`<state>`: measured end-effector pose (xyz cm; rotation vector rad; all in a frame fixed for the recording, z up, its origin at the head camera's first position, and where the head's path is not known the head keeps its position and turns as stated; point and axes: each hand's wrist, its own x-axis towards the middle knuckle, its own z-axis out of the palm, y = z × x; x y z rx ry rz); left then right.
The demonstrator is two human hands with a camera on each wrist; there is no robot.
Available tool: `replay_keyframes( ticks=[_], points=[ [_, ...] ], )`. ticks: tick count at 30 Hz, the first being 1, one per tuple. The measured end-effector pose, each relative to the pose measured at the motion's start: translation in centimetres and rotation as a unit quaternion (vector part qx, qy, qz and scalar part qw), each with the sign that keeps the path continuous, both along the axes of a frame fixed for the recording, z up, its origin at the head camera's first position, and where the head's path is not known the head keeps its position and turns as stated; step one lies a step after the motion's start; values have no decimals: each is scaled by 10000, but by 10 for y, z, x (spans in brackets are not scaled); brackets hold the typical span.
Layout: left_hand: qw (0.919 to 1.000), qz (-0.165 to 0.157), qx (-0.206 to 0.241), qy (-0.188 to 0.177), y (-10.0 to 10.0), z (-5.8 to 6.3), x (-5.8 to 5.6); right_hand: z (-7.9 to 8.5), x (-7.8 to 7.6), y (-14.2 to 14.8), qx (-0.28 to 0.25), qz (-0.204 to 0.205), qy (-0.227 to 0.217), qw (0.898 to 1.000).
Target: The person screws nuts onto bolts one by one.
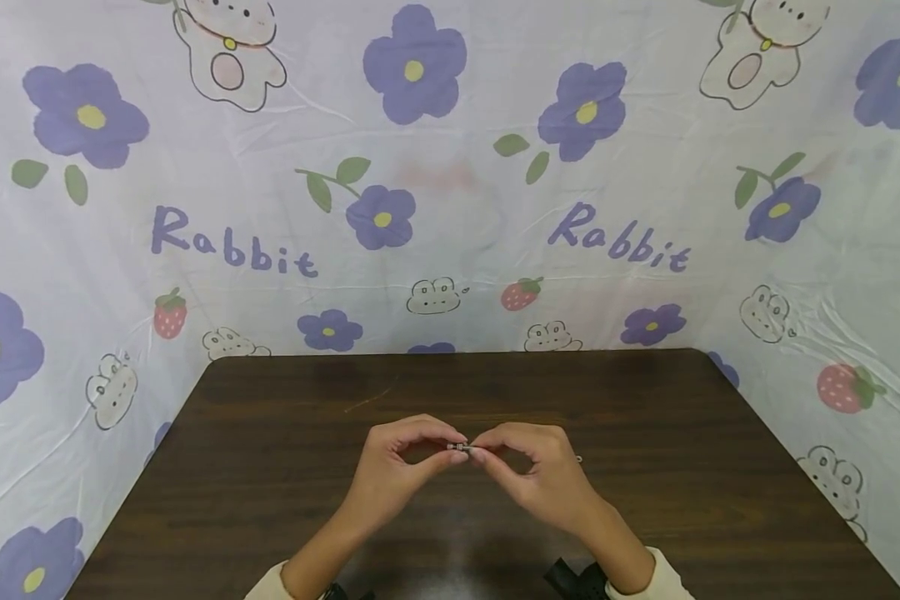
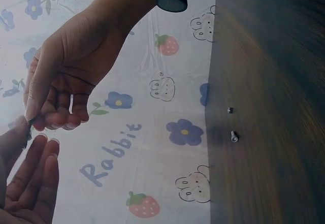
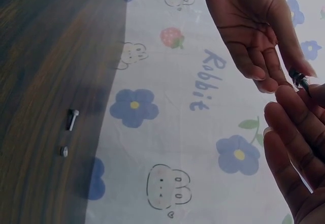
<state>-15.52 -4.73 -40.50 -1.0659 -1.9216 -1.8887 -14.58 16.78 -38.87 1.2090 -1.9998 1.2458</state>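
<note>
Both hands meet above the table, pinching a small metal bolt (image 1: pixel 459 447) between them. My left hand (image 1: pixel 392 467) has thumb and fingertips on its thicker end, while my right hand (image 1: pixel 542 468) pinches the thin end. In the right wrist view the bolt (image 3: pixel 298 77) shows as a dark, ridged piece, its ends partly hidden by fingertips. The other fingers of both hands are loosely bent. On the tabletop lie a second bolt (image 3: pixel 73 120) and, beside it, a small nut (image 3: pixel 64 151).
The dark wood table (image 1: pixel 270 467) has rounded far corners. A white cloth (image 1: pixel 465 233) printed with flowers, rabbits and strawberries hangs behind it and along both sides. Black straps with a camera (image 2: pixel 171 0) sit at the wrists below pale sleeves (image 1: pixel 663 575).
</note>
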Motion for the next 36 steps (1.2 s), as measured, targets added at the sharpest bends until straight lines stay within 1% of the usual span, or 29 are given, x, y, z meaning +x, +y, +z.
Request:
replay_keyframes(
  ticks=[7, 11, 13, 15, 17, 20, 23, 25, 31, 36],
  points=[
    [9990, 97, -249, -355, 0, -1, -1, -2, 1, 1, -11, -44, 22, 10000],
    [9978, 172, -313, -562, -1, -2, -1, -2, 2, 0, -29, -82, 61, 9999],
    [9974, 155, -295, -635, -1, -3, -1, -1, 2, 0, -50, -82, 88, 9999],
    [9974, 41, -193, -690, -2, -3, -1, -1, 2, 0, -65, -75, 80, 9999],
    [9981, -50, -91, -609, -2, -3, -1, -1, 2, 1, -72, -62, 84, 9999],
    [9994, -177, 68, -279, -2, -1, -1, 0, 1, 1, -72, -66, 97, 9999],
    [9998, -153, 93, 88, -2, 0, -2, 1, -1, 2, -77, -65, 138, 9999],
    [9996, -147, 92, 208, -2, 0, -3, 1, -1, 1, -79, -48, 130, 9999],
    [9996, -110, 48, 261, -2, -2, -3, 0, 0, 1, -57, -4, 63, 10000],
    [9999, -85, -10, 115, -2, -2, -2, 0, 1, 1, -59, 36, 49, 10000]
  ],
)
